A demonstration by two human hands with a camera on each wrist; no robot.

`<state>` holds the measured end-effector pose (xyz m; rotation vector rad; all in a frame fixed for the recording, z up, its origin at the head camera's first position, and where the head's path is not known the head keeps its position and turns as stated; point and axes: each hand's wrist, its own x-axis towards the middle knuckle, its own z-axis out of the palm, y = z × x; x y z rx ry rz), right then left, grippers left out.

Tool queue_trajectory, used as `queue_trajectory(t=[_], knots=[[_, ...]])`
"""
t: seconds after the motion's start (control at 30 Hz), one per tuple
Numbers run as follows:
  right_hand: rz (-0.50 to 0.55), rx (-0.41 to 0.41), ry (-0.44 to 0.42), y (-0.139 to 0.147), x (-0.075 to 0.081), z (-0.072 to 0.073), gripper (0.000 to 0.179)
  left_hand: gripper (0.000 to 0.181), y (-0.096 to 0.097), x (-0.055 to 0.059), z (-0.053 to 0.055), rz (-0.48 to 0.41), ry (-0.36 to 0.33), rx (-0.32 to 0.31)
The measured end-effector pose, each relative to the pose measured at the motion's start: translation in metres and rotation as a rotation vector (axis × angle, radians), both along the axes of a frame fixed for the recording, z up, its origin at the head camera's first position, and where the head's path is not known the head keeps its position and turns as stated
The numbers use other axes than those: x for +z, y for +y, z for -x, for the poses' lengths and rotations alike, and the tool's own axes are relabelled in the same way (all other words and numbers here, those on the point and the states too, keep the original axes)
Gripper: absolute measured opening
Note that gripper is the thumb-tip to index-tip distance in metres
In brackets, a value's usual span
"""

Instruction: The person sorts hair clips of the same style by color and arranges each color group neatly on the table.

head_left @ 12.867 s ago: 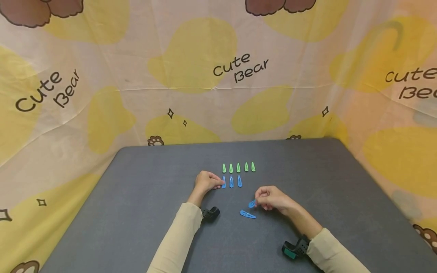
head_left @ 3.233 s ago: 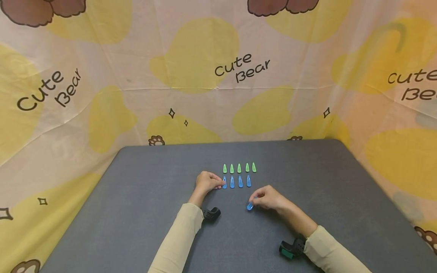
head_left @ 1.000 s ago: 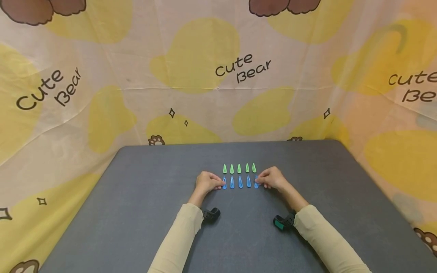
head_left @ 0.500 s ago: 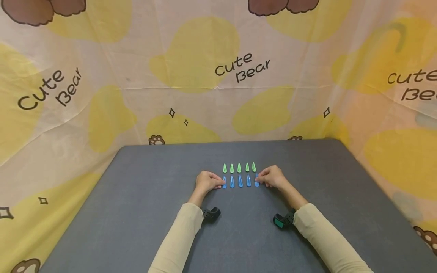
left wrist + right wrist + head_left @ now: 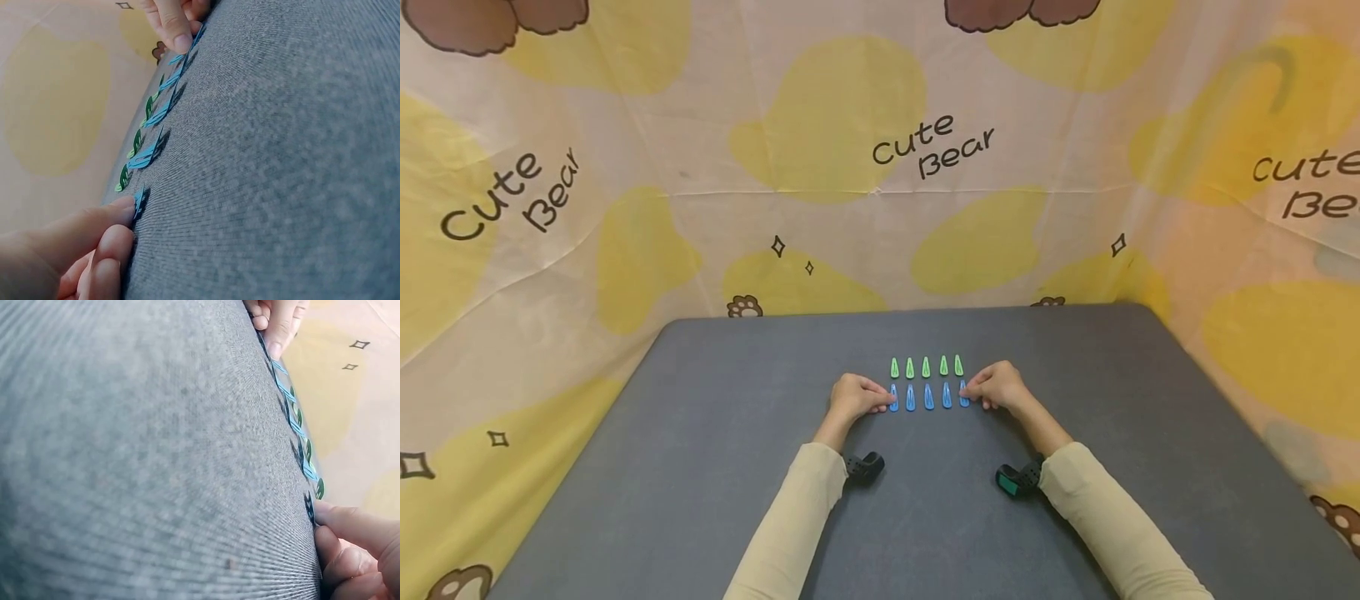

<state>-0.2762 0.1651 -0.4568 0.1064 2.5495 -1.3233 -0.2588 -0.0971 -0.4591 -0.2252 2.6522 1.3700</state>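
Several blue snap hair clips (image 5: pixel 928 397) lie in a row on the grey table, their narrow ends pointing away. A matching row of smaller green snap hair clips (image 5: pixel 926 367) lies just behind them. My left hand (image 5: pixel 854 396) pinches the leftmost blue hair clip (image 5: pixel 139 200) between thumb and finger, partly covering it. At the other end, my right hand (image 5: pixel 1000 388) pinches the rightmost blue hair clip (image 5: pixel 310 509), with its fingertips over the clip's right side. In both wrist views the blue clips stand slightly raised from the surface and cast shadows.
The grey table (image 5: pixel 737 500) ends at a back edge with rounded corners. A patterned cloth (image 5: pixel 820 117) with yellow patches hangs behind it and at both sides. Black straps (image 5: pixel 1018 479) sit on the wrists, below beige sleeves.
Since the oldest frame, my right hand has brought two blue hair clips from the table's front to the row's right end, one after the other. My left hand has stayed at the left end.
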Motion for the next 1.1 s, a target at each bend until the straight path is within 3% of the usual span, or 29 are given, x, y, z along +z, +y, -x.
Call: queue_trajectory(t=[0.97, 1.1], knots=[[0.107, 0.02, -0.019, 0.01, -0.008, -0.001, 0.021, 0.019, -0.004, 0.0, -0.003, -0.079, -0.038, 0.005], [0.145, 0.022, -0.001, 0.013, -0.006, -0.004, 0.024, 0.021, -0.008, -0.002, -0.004, -0.164, -0.032, 0.008]])
